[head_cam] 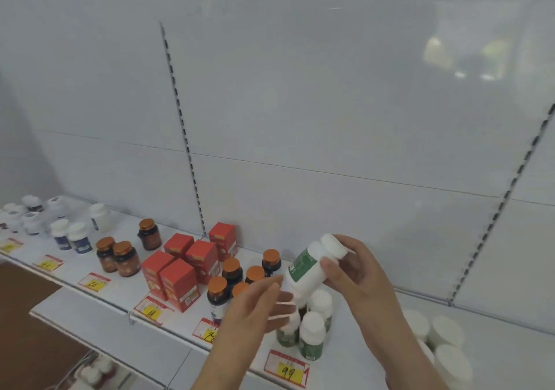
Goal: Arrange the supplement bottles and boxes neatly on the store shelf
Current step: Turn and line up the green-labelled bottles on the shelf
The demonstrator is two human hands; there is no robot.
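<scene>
Hands: our right hand (pixel 357 272) grips a tilted green-label bottle (pixel 309 265) above its shelf (pixel 375 344) group; left hand (pixel 258 302) open, fingers at its base — red boxes (pixel 183 269) grouped, white jars (pixel 444 341) still loose.

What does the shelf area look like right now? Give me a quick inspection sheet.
Surface: white store shelf, price tags along its front edge.
Job's things: white bottle with green label held tilted above a cluster of matching green-label bottles; red boxes grouped left of them; dark bottles with orange caps between the two; more orange-capped bottles and white-capped bottles farther left.
Clutter: white tubs at the right, blurred.
Grippers: right hand grips the held bottle near its cap; left hand open, fingers at the bottle's base.
Cables: nothing seen.
Surroundings: white back panel with slotted uprights; lower shelf below left.
</scene>
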